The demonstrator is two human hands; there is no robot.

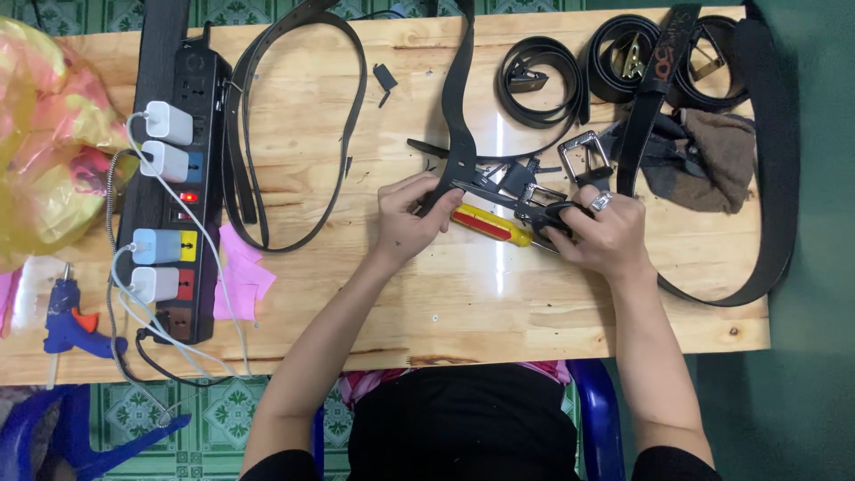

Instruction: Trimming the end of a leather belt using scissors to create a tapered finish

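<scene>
A black belt (460, 107) runs down the middle of the wooden surface (445, 303) from the far edge to the person's hands. It is a flat, dark strap, matte, with a slight bend where it reaches the left hand (405, 218). The left hand's fingers are clamped on the strap's near end, pinching it against the surface. Just to the right, a silver buckle (534, 198) with a rectangular frame sits at the belt's end, and the right hand (606, 233), which wears a ring, has its fingers closed around the dark part beside that buckle. A screwdriver (490, 225) with a yellow and red handle lies between the two hands, its tip hidden under the right hand.

A second, loose silver buckle (583, 158) lies just beyond the right hand. Coiled black belts (539, 80) rest near the far edge, and a long open loop of belt (294, 125) lies to the left. A black power strip (183, 178) with white chargers plugged in runs along the left side, with a blue glue gun (62, 316) near the left corner.
</scene>
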